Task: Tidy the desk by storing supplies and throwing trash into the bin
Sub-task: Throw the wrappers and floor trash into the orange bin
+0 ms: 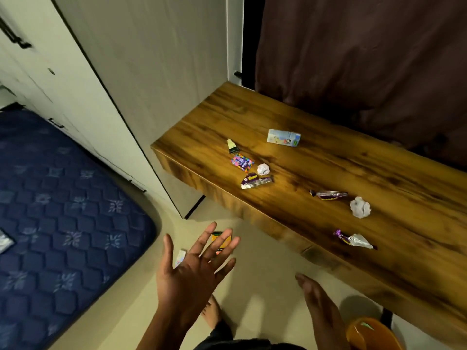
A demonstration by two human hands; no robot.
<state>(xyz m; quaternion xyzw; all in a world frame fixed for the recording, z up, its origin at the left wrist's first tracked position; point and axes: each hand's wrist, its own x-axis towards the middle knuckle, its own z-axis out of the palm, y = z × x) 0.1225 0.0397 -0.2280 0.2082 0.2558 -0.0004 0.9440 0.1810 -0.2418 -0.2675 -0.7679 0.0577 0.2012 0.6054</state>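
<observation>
Room: bedroom corner, head view looking down; beige floor [156, 294] in front, wooden surface [379, 173] at right.
Left hand [194, 269]: raised over the floor, fingers spread and straight, grasping nothing (an orange packet [219, 237] and a pale wrapper [181, 257] show behind it; whether they lie on the floor or are falling cannot be told).
Right hand [318, 306]: low in view, fingers straight and together, released, holding nothing.
Bin [371, 334]: orange, on the floor below the near end of the surface, just beside the right hand; judged to be placed there for short drops.
Bare foot [211, 314]: on the floor between the hands.
Trash, near end: purple-and-silver wrapper [353, 239] at the front edge; crumpled paper ball [360, 207] and a twisted purple wrapper [328, 194] behind it.
Trash, middle: torn purple wrapper [256, 181], small paper ball [263, 169], colourful sweet packet [242, 162], small green-and-white wrapper [233, 146], clustered close together.
Carton: small milk carton [283, 137] lying on its side, farther back, apart from the cluster.
Task status: judged early; all the surface items are still to be cleared.
Next-move judgement: near-end wrappers are the closest to the bin.
Bed: blue quilted mattress [63, 210] at left.
Background: pale wardrobe panels [141, 72] and a dark curtain [366, 59] behind the surface.
</observation>
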